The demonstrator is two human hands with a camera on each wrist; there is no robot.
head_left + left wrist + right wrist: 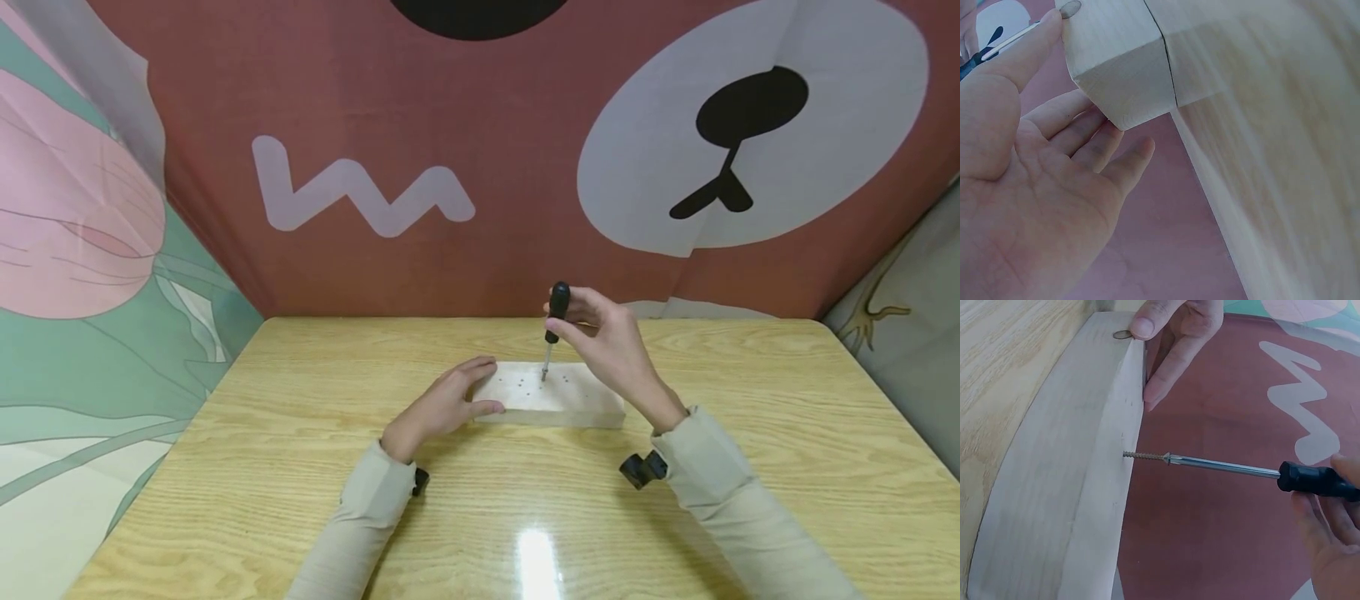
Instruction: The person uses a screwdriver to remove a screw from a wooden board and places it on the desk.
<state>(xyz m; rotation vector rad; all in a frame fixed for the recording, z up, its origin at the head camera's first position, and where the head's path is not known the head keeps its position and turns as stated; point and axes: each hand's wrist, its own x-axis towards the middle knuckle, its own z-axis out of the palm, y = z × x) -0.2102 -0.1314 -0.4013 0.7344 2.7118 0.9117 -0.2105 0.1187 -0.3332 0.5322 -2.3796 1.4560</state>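
A pale wooden block [551,408] with several small holes in its top lies on the table. My left hand [442,398] grips the block's left end, thumb at the front edge and fingers behind, as the left wrist view also shows. My right hand [618,346] holds a screwdriver [1229,467] by its black handle, thumb and fingers round it. The screwdriver stands nearly upright over the block, its tip on the head of a screw [1146,456]. The screw's point is at the block's top face, and most of its thread shows above the wood.
The wood-grain table [300,500] reaches back to a reddish cloth [360,275] with cartoon shapes. A pink and green printed cloth [75,250] hangs at the left. A small camera [643,469] is worn at the right wrist.
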